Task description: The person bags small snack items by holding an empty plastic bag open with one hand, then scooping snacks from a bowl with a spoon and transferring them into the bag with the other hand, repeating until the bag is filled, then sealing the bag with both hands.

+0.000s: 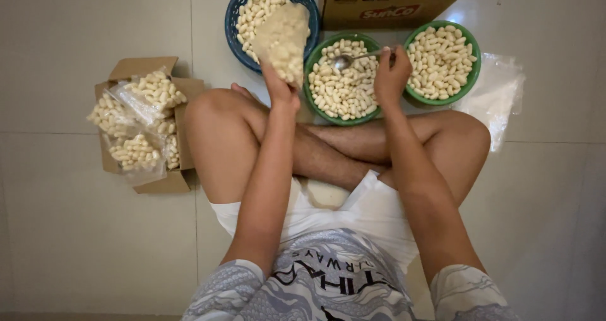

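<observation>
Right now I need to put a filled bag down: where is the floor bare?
Bare tiles lie left of the small carton of filled bags, and right of the plastic sheet. It is crowded ahead, where the blue basket, two green bowls and big carton sit close.

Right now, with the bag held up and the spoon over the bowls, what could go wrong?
1. The left hand pinches the filled clear bag from below with its top up; a tilt could spill pieces onto the floor.
2. The right hand holds the spoon by its handle end over the middle green bowl; pieces may drop between bowls.
3. The packed bags overflow the small cardboard box and could slide out.
</observation>
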